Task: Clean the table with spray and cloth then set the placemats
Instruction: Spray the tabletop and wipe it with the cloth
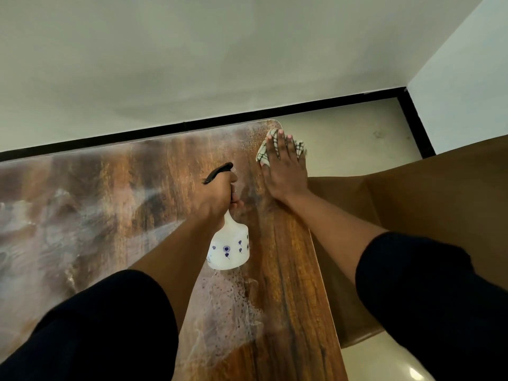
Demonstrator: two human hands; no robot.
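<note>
A glossy wooden table fills the lower left, wet with spray droplets near its far right corner and along the middle. My left hand grips the neck of a white spray bottle with blue flower prints and a black trigger, held just above the tabletop. My right hand lies flat, fingers spread, pressing a white checked cloth onto the table's far right corner. Most of the cloth is hidden under the palm. No placemats are in view.
A white wall with a black skirting strip runs just behind the table's far edge. A large brown cardboard box stands against the table's right edge. Pale tiled floor shows beyond the corner and at the bottom right.
</note>
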